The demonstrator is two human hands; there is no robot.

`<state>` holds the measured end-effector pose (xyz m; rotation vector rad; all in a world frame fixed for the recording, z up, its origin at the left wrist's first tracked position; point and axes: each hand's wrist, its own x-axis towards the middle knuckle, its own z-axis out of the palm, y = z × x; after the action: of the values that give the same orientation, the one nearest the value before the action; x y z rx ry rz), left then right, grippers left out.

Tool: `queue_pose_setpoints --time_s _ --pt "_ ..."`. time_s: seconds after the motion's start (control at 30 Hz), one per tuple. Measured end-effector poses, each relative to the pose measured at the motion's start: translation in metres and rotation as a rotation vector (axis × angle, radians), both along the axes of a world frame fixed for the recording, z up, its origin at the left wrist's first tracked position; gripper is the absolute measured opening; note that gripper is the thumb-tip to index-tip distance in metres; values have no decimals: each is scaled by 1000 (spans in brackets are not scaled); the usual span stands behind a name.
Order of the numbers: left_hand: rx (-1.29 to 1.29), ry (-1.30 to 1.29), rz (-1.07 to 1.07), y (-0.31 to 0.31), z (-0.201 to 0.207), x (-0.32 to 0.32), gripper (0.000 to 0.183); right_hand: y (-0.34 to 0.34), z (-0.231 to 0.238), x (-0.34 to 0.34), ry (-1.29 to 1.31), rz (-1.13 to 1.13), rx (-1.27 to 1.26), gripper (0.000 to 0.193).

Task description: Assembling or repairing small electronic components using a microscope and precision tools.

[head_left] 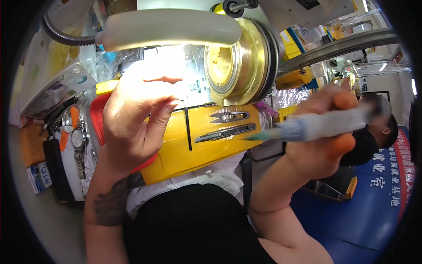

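My left hand (136, 114) is under bright light at the near left of a round, yellowish, clear-walled device (241, 61). Its thumb and fingers are pinched together, but glare hides what they hold, if anything. To the right, my right hand (312, 149) is raised and wrapped round a whitish syringe-like applicator (325, 125), blurred by motion. The applicator's tapered teal tip points left, above a yellow work surface (176, 165). Orange covers sit on some fingertips. Between my hands lie thread snips (231, 116), a dark slim cutter knife (226, 132) and a thin black stick (188, 130).
A pale tube-shaped lamp (171, 28) on a bendy metal neck spans the top. Red tray edges (98, 119) flank my left forearm. Several wristwatches (79, 152) and orange-handled tools (63, 140) lie at left. Another person (367, 147) sits at right.
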<state>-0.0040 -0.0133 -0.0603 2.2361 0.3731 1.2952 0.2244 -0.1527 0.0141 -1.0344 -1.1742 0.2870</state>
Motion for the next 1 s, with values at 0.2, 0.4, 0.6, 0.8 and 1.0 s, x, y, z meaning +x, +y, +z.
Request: queue_pose_setpoints --time_s 0.2,0.4,0.6,0.8,1.0 --pt "29 -30 -39 5 0 6 16 53 -11 -20 -317 51 86 52" --pt "58 -6 -35 6 -3 3 19 67 -25 -16 -282 31 182 44" --pt "-3 -85 -43 6 -10 5 23 71 -26 -19 -296 21 197 41" --pt "41 8 -4 2 -4 3 22 69 -28 -18 -264 22 184 41" --pt "35 45 -7 2 -8 -2 22 28 -6 23 -58 312 269 42"
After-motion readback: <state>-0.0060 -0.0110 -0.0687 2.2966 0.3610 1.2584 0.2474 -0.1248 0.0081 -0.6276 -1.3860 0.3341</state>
